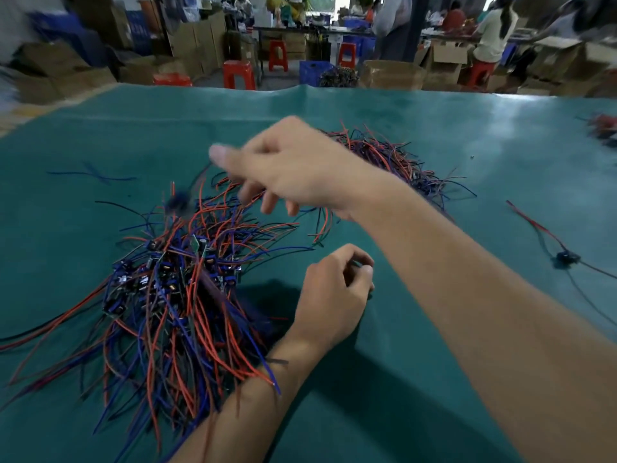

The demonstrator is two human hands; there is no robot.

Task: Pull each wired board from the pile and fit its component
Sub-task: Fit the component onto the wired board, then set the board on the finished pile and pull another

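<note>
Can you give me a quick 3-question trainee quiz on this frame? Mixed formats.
1. True or false: the right hand rests flat on the green table mat.
2. Multiple choice: the large tangled pile of red, blue and black wired boards lies (A) left of the left hand, (B) right of it, (C) under the right forearm.
3. Fill in: a single wired board with red and black leads lies alone near the mat's ____ edge.

Key:
1. False; it is raised above the wires, blurred, fingers pointing down.
2. A.
3. Right.
</note>
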